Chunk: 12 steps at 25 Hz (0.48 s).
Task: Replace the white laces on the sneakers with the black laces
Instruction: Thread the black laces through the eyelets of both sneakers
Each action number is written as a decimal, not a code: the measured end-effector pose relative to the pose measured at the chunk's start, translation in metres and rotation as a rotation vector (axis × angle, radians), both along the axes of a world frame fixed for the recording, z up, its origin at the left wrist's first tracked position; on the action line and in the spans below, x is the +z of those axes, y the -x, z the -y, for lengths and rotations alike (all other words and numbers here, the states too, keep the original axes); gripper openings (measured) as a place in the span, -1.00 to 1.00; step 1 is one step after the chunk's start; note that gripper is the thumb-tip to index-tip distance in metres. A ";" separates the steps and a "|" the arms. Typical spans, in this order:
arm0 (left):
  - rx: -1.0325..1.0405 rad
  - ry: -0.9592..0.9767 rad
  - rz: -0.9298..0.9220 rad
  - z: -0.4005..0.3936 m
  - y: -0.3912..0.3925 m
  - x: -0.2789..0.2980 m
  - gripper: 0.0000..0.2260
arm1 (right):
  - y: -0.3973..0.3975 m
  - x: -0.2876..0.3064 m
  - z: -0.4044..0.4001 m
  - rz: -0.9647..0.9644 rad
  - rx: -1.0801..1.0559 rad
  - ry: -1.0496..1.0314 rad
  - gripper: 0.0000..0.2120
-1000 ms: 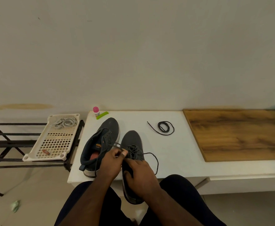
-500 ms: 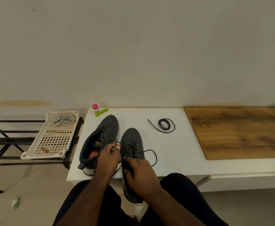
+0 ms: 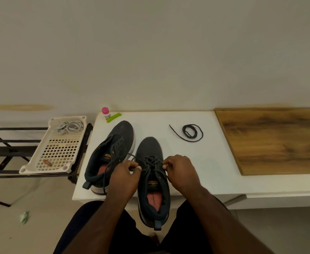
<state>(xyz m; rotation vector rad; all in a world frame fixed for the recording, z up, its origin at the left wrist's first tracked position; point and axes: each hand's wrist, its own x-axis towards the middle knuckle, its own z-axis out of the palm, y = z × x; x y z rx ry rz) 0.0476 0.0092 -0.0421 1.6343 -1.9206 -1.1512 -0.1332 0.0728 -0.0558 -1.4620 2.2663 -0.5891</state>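
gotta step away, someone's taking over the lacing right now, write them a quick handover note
Left hand and right hand each pinch an end of the black lace on the right sneaker.
Left sneaker sits beside it, no lace.
Spare lace lies coiled on the table; white laces are in the tray.
Done: white laces out, right sneaker threaded.
Left: tie it, then lace the left sneaker.

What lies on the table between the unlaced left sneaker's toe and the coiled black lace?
Nothing: in the head view, bare white table separates the unlaced sneaker from the coiled black lace.
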 end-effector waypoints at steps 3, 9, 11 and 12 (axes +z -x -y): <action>0.016 0.010 0.003 0.003 -0.001 0.002 -0.92 | 0.005 -0.010 -0.006 0.033 -0.081 0.078 -0.80; -0.046 -0.095 -0.105 -0.002 0.004 0.002 -0.90 | -0.014 0.027 -0.002 0.115 0.164 0.186 -0.75; -0.092 -0.105 -0.129 -0.002 0.004 0.002 -0.78 | -0.023 0.031 -0.003 -0.041 0.225 0.004 -0.68; -0.115 -0.104 -0.141 -0.002 0.003 0.001 -0.72 | -0.026 0.031 -0.003 -0.081 0.215 -0.042 -0.68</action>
